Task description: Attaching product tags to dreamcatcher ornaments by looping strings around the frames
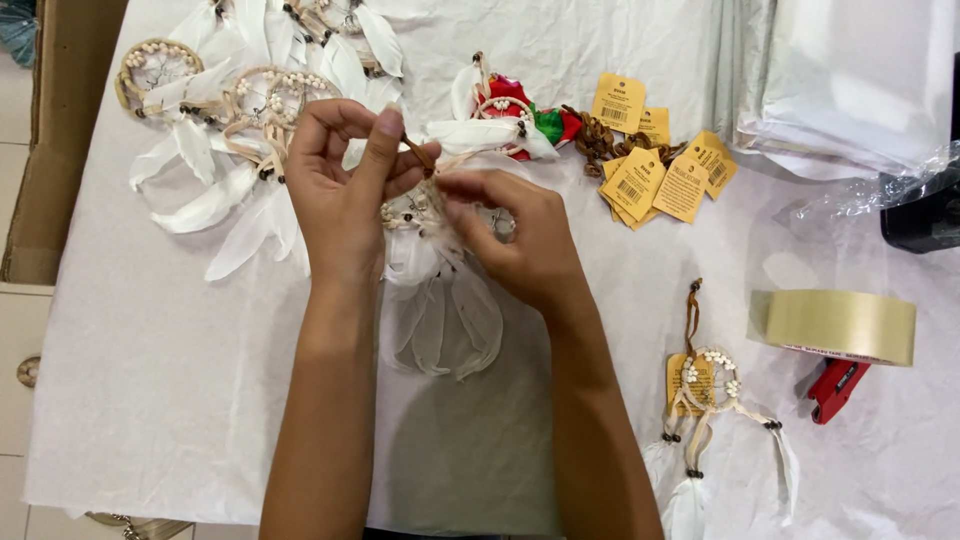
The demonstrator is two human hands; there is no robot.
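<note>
the left hand (345, 190) pinches the brown cord (420, 153) of a small white dreamcatcher (440, 270) between thumb and forefinger, fingers closed on it near its top. the right hand (520, 240) has its fingers closed on the beaded hoop just below, so both hands hold the one piece above the middle of the table (180, 360). its white feathers hang down between the wrists, loose and touching the paper cover.

risks, as i judge them:
- the cord is thin and the grip is only fingertip deep; a small twist could let it slip, and the hoop would drop onto the feathers.
- the feathers lie right under the forearms, so a lowered wrist could crease or bend them.
- the beads on the hoop sit under the right fingers; hard pressure could shift them or loosen the thread web, though the web itself is hidden by the hand.
- a pile of finished dreamcatchers (230, 120) lies just beyond the left hand, and a red and green one (525, 115) lies just beyond the fingers; trailing cords or feathers could snag on either.
- the yellow tags (655, 150) lie near the right hand, on loops that could tangle with the cord.
- the tape roll (835, 325), the red tool (835, 388) and the tagged dreamcatcher (705, 400) are well apart, and look like little hazard.
</note>
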